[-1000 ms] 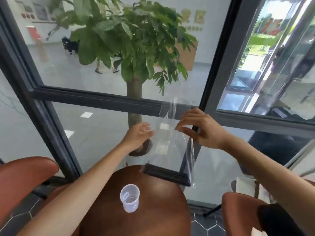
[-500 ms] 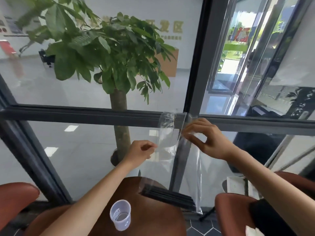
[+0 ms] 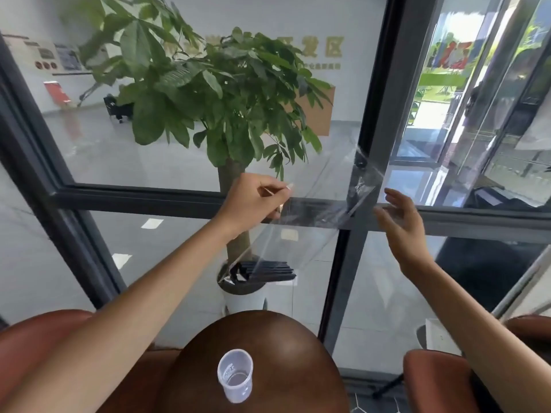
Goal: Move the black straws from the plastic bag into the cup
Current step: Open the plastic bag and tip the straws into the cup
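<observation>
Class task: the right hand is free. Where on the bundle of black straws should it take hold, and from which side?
Probably at the straw ends nearest the bag's mouth. The black straws lie bunched at the low closed end of the plastic bag, which the left hand pinches by one top edge. The open right hand should enter from the upper right opening.

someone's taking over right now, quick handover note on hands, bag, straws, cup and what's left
Left hand: shut, pinching one edge of the plastic bag, held up in the air above the table.
Right hand: open, fingers spread, beside the bag's other side, not gripping it.
Black straws: all bunched at the low end of the bag, which hangs tilted.
Cup: upright on the table, no straws in it.
Done: bag lifted clear of the table.
Left: get the bag open, pull the straws out, stand them in the cup.
</observation>
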